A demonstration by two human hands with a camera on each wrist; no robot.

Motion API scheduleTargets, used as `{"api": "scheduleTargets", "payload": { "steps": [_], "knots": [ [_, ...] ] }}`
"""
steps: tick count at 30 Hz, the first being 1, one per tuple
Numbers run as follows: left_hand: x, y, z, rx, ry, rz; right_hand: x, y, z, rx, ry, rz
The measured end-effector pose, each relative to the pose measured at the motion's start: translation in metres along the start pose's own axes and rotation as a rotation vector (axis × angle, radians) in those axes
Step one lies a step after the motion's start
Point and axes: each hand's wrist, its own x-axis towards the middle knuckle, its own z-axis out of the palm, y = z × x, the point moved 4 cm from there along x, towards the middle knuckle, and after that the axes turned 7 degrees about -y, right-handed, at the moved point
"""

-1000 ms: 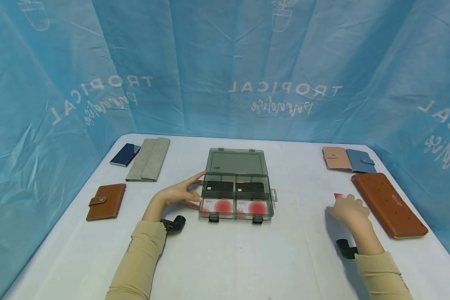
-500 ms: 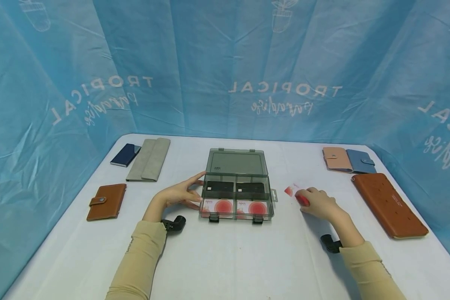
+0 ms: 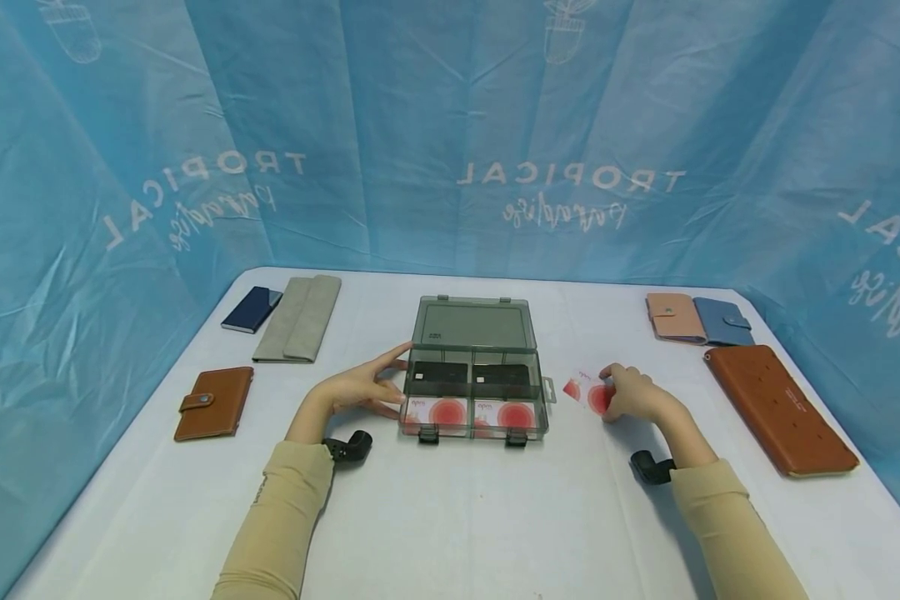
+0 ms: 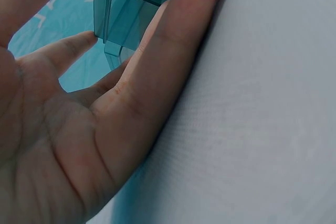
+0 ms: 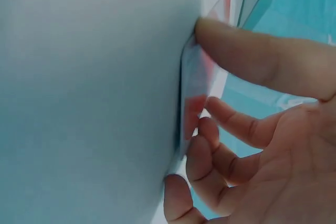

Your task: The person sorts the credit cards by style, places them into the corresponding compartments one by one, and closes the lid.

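A grey-green see-through plastic organizer box (image 3: 471, 432) stands in the middle with its lid (image 3: 474, 323) tipped back. Two black cards (image 3: 440, 373) are in its rear compartments, and white-and-red cards (image 3: 433, 411) in the front ones. With fingers spread and mostly straight, my left hand (image 3: 356, 388) touches the box's left side; the left wrist view has the fingertips against its wall. Right of the box, my right hand (image 3: 636, 395) pinches a white card with red print (image 3: 587, 390) by its edges. In the right wrist view that card (image 5: 195, 90) lies close over the white table, between thumb and fingers.
A brown snap wallet (image 3: 213, 403), a grey folded wallet (image 3: 297, 320) and a navy booklet (image 3: 252, 309) lie at left. At right are a tan wallet (image 3: 675, 317), a blue wallet (image 3: 722, 322) and a long brown wallet (image 3: 780, 410). Blue curtain (image 3: 495, 150) hangs behind.
My right hand has moved left from beside the long brown wallet toward the box, bringing the card, which has turned to show its printed face. The left hand and box stay put.
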Motion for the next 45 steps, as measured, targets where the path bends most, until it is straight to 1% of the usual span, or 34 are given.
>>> {"api": "scheduleTargets", "payload": {
  "steps": [3, 6, 10, 13, 16, 19, 22, 24, 28, 32, 34, 37, 41, 45],
  "knots": [
    [0.001, 0.0, 0.0, -0.001, -0.004, 0.0, 0.003, 0.002, -0.002, 0.021, -0.015, 0.002],
    [0.002, 0.0, -0.001, -0.004, -0.013, 0.011, 0.005, 0.003, -0.004, 0.041, -0.005, -0.017],
    [0.002, 0.001, -0.002, -0.007, -0.015, 0.017, 0.003, 0.003, -0.008, 0.109, 0.045, -0.065],
    [0.001, 0.002, -0.002, -0.012, -0.012, 0.016, -0.001, 0.001, -0.013, 0.205, 0.092, -0.098],
    [0.002, 0.001, -0.002, -0.014, -0.009, 0.013, -0.007, -0.007, -0.017, 0.31, 0.133, -0.143],
    [0.002, 0.001, -0.003, -0.013, -0.005, 0.008, -0.011, -0.02, -0.02, 0.439, 0.147, -0.209],
    [0.003, 0.001, -0.003, -0.014, 0.0, 0.003, -0.014, -0.037, -0.019, 0.527, 0.129, -0.278],
    [0.003, 0.001, -0.003, -0.016, 0.0, 0.005, -0.016, -0.048, -0.017, 0.547, 0.11, -0.313],
    [0.004, 0.002, -0.002, -0.024, -0.004, 0.013, -0.016, -0.067, -0.008, 0.537, 0.073, -0.369],
    [0.004, 0.002, 0.0, -0.022, -0.007, 0.014, -0.015, -0.081, 0.004, 0.467, 0.073, -0.392],
    [0.003, 0.002, 0.0, -0.021, -0.006, 0.013, -0.015, -0.087, 0.01, 0.401, 0.084, -0.393],
    [0.002, 0.0, 0.0, -0.021, -0.009, 0.011, -0.015, -0.094, 0.018, 0.266, 0.105, -0.402],
    [0.001, -0.001, 0.0, -0.016, -0.01, 0.013, -0.013, -0.1, 0.027, 0.087, 0.108, -0.419],
    [0.0, -0.001, -0.001, -0.008, -0.002, 0.014, -0.011, -0.102, 0.033, -0.023, 0.121, -0.446]
  ]
}}
